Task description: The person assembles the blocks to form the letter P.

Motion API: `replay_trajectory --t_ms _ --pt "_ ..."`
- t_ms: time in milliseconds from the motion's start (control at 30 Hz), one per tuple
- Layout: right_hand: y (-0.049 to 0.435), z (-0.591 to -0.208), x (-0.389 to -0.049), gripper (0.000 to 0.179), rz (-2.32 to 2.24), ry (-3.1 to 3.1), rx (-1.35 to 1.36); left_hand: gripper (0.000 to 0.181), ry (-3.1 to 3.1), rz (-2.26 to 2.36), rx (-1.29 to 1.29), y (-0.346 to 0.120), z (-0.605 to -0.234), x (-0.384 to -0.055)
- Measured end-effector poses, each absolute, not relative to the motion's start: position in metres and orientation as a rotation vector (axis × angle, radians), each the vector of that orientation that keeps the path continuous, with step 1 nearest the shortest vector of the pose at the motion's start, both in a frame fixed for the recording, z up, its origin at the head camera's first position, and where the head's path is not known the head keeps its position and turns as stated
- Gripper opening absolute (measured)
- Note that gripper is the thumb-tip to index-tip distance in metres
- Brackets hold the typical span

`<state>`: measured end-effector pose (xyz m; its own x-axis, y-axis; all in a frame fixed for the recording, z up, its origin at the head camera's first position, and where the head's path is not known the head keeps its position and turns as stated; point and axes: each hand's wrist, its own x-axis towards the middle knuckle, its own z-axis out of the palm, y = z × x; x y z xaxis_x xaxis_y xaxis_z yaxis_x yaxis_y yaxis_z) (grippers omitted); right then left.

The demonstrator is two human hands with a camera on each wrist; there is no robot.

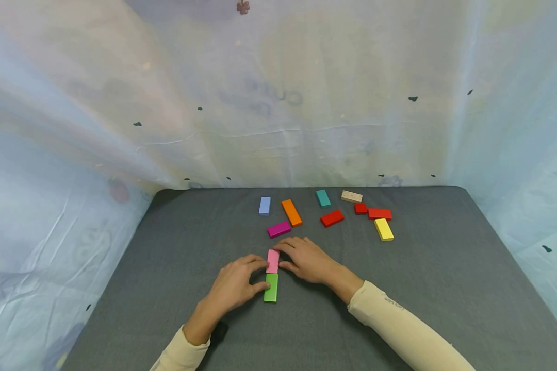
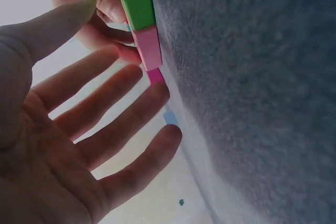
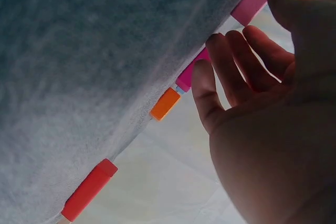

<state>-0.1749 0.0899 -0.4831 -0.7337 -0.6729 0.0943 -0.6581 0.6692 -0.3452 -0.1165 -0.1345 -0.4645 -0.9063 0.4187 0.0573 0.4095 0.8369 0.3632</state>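
Observation:
In the head view a pink block (image 1: 273, 261) and a green block (image 1: 271, 288) lie end to end on the grey table, pink at the far end. My left hand (image 1: 238, 284) is at their left side, index fingertip at the pink block and thumb tip over the green one's edge. Its fingers are spread and fairly straight in the left wrist view. From the right, my right hand (image 1: 310, 260) reaches the pink block, fingertips by its far end and thumb beside its right edge. Those fingers bend loosely in the right wrist view.
Behind the hands lie a magenta block (image 1: 279, 229), an orange block (image 1: 292, 213), a light blue block (image 1: 264, 206) and a teal block (image 1: 323, 198). Farther right are several red blocks (image 1: 332, 218), a plain wooden block (image 1: 351, 196) and a yellow block (image 1: 383, 230). A pale curtain (image 1: 306, 103) hangs behind the table.

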Motion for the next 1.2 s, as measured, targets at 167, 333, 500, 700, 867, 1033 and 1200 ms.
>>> replay_trajectory --t_ms 167,333,500,700,867,1033,1200 --pt "0.091 -0.482 -0.177 0.046 -0.481 2.864 -1.143 0.054 2.951 0.498 0.702 -0.132 -0.465 -0.12" --pt "0.094 -0.48 -0.182 0.046 -0.441 2.907 -1.124 0.053 2.962 0.457 0.719 -0.132 -0.467 -0.119" --pt "0.093 -0.475 -0.193 0.048 -0.468 2.914 -1.109 0.052 2.985 0.467 0.722 -0.134 -0.468 -0.118" --pt "0.087 -0.474 -0.21 0.051 -0.477 2.948 -1.017 0.052 2.975 0.496 0.735 -0.135 -0.468 -0.117" --pt "0.081 -0.474 -0.219 0.054 -0.498 2.945 -1.005 0.054 2.958 0.492 0.761 -0.135 -0.468 -0.116" --pt "0.075 -0.475 -0.227 0.059 -0.527 2.922 -0.949 0.053 2.958 0.485 0.779 -0.133 -0.47 -0.116" --pt "0.07 -0.476 -0.236 0.066 -0.502 2.908 -0.888 0.053 2.957 0.487 0.778 -0.132 -0.47 -0.117"
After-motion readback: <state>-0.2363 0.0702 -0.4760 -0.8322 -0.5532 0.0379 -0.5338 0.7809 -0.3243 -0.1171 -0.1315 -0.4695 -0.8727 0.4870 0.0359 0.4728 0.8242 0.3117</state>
